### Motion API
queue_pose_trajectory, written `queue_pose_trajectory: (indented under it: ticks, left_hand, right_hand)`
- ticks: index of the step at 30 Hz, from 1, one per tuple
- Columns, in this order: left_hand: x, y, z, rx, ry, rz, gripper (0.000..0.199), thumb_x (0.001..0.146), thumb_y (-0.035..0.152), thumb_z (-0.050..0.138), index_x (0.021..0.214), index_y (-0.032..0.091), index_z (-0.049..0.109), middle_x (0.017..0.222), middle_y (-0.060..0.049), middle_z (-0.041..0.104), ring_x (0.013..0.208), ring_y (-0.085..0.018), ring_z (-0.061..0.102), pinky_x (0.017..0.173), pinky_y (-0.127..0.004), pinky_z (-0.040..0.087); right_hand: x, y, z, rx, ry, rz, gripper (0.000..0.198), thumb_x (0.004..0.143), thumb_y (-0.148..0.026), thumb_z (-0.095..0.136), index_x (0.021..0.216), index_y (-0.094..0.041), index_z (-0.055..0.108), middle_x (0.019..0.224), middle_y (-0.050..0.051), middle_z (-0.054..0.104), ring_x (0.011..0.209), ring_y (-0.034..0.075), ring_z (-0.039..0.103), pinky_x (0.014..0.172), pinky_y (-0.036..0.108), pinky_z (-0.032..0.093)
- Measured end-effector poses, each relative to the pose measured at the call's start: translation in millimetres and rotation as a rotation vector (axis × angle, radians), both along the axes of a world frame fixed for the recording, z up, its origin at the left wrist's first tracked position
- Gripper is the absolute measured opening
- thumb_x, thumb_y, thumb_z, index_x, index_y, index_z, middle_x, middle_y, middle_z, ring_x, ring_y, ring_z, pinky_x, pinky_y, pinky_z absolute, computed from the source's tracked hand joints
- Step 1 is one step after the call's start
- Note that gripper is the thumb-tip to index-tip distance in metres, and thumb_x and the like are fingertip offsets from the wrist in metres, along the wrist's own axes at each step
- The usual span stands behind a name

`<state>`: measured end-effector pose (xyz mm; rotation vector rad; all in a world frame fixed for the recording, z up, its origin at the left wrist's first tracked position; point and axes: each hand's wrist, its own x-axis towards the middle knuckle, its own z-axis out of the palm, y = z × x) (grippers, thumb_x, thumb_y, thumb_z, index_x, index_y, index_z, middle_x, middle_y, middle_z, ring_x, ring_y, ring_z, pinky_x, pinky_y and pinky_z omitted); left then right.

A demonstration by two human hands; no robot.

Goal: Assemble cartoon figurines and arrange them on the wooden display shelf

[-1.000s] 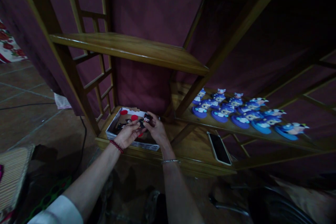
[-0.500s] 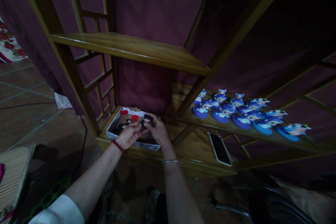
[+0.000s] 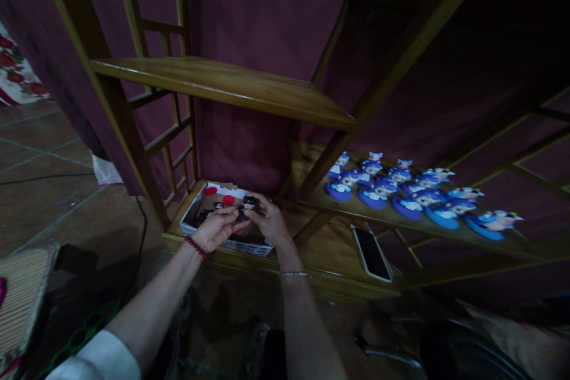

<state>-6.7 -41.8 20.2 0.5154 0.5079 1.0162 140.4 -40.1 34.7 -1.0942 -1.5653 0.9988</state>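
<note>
Both hands are busy here: the left hand (image 3: 216,229) pinches the lower part of a small dark-haired doll (image 3: 249,205) from the left, while the right hand (image 3: 270,221) grips it from the right, fingers curled around its far side. The doll is up between the fingertips, right above an open cardboard box (image 3: 248,247), and down inside that box, left of the hands, we've got more dark little dolls (image 3: 206,214) and, toward the far side, red discs (image 3: 228,199). The box sits at the left end of a low wooden shelf (image 3: 327,243), and on that same shelf, well to the right, lies a phone (image 3: 373,253), dark screen up. Look farther right, one level higher, and there's a cluster of blue-and-white figurines (image 3: 416,202) on round bases, well apart from the hands. Red beads (image 3: 195,247) circle the left wrist, a thin bangle (image 3: 294,274) the right, and a purple curtain (image 3: 267,18) hangs behind the whole wooden frame. How the doll's base is held, I cannot tell; fingers cover it.
</note>
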Motion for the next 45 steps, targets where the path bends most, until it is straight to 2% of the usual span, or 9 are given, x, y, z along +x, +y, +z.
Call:
queue_pose_trajectory:
  ticks: [7,13,18,24,32,38,45]
  left_hand:
    - [-1,-3,6.7,0.029,0.013,-0.047,0.014,0.069,0.002,0.054,0.078,0.007,0.064,0.077,-0.005,0.063,0.077,-0.012,0.057,0.091,-0.042,0.038]
    - [3,0,4.2,-0.009,0.03,0.005,0.018,0.07,0.001,0.052,0.082,0.009,0.062,0.086,-0.006,0.063,0.084,-0.014,0.057,0.093,-0.042,0.036]
    - [2,1,3.8,-0.029,0.036,0.036,0.02,0.07,-0.001,0.05,0.083,0.009,0.062,0.089,-0.006,0.063,0.085,-0.014,0.057,0.093,-0.041,0.037]
    - [1,3,5.0,-0.044,0.023,0.07,0.019,0.07,-0.001,0.05,0.081,0.01,0.062,0.088,-0.006,0.063,0.084,-0.015,0.057,0.09,-0.039,0.039]
    - [3,2,3.2,-0.077,0.066,0.115,0.019,0.07,0.0,0.051,0.083,0.011,0.061,0.079,-0.005,0.062,0.076,-0.012,0.058,0.082,-0.034,0.045]
    - [2,-1,3.4,-0.062,0.068,0.118,0.02,0.071,0.001,0.051,0.085,0.011,0.061,0.083,-0.006,0.063,0.076,-0.012,0.058,0.078,-0.031,0.047]
    - [1,-5,-0.3,-0.078,0.122,0.122,0.02,0.068,0.004,0.057,0.085,0.013,0.062,0.082,-0.006,0.064,0.07,-0.011,0.058,0.075,-0.03,0.047]
  right_hand:
    - [1,-2,1,0.025,-0.036,0.009,0.036,0.067,-0.023,0.057,0.103,-0.024,0.052,0.092,-0.001,0.06,0.08,0.014,0.056,0.072,0.026,0.044]
    - [-1,-2,-3,0.002,0.001,-0.052,0.049,0.068,-0.023,0.057,0.115,-0.027,0.045,0.105,0.0,0.057,0.093,0.016,0.053,0.08,0.029,0.043]
    - [-4,-1,-3,-0.049,0.047,-0.076,0.057,0.067,-0.024,0.059,0.12,-0.026,0.039,0.099,0.002,0.06,0.089,0.016,0.055,0.08,0.031,0.044]
    - [-4,-1,-4,-0.074,0.036,-0.05,0.058,0.064,-0.024,0.061,0.119,-0.026,0.04,0.105,0.002,0.058,0.09,0.015,0.055,0.078,0.029,0.045]
    - [-8,1,-13,-0.021,0.036,0.007,0.045,0.065,-0.024,0.061,0.108,-0.024,0.049,0.102,0.001,0.06,0.092,0.016,0.055,0.081,0.031,0.043]
    - [-12,-3,-20,0.002,0.023,-0.029,0.044,0.066,-0.024,0.059,0.108,-0.022,0.049,0.105,0.002,0.059,0.093,0.017,0.054,0.083,0.032,0.042]
    - [-15,-11,-16,-0.018,0.019,-0.077,0.041,0.065,-0.021,0.059,0.105,-0.022,0.051,0.098,0.002,0.062,0.089,0.017,0.057,0.083,0.035,0.043]
